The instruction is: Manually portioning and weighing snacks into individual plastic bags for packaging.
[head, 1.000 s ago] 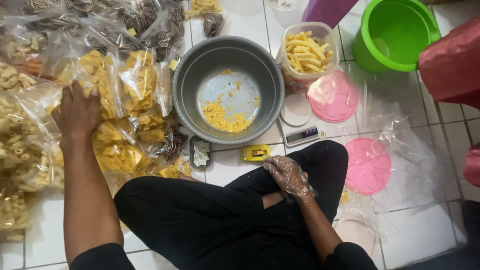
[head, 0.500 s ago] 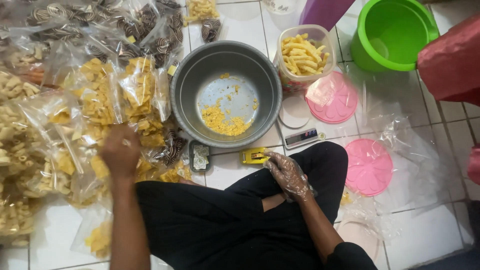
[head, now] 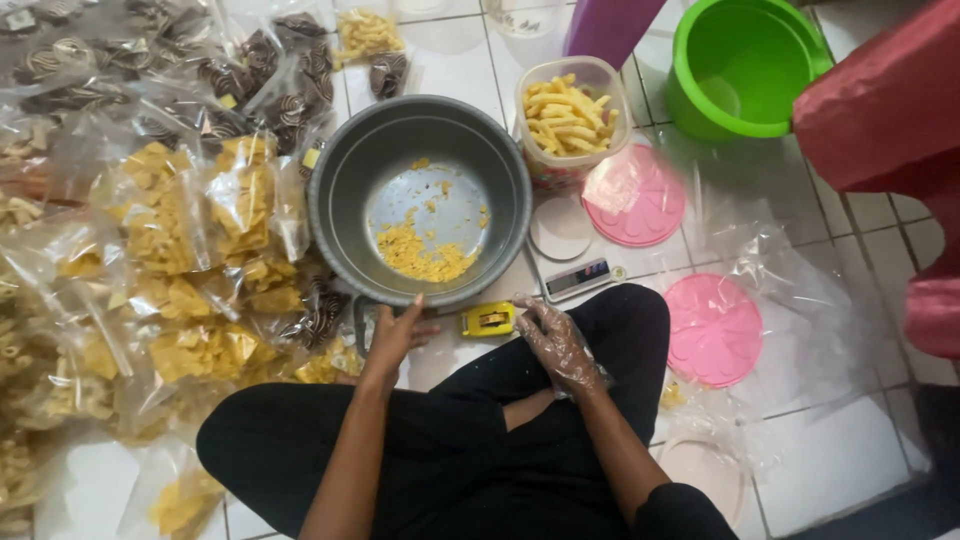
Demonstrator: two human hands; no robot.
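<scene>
Head view: person sits cross-legged on a tiled floor.
Left hand: bare, fingers spread, grasping nothing, resting on a small tray under the pot rim.
Right hand: in clear plastic glove, loosely curled, empty, on the knee.
Yellow tool: between both hands.
Snack bags: left of left hand.
Pink lid: right of right hand.

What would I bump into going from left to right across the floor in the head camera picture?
Bags of yellow chips → grey metal pot → clear tub of yellow sticks → pink lid → green bucket → red cloth.
</scene>
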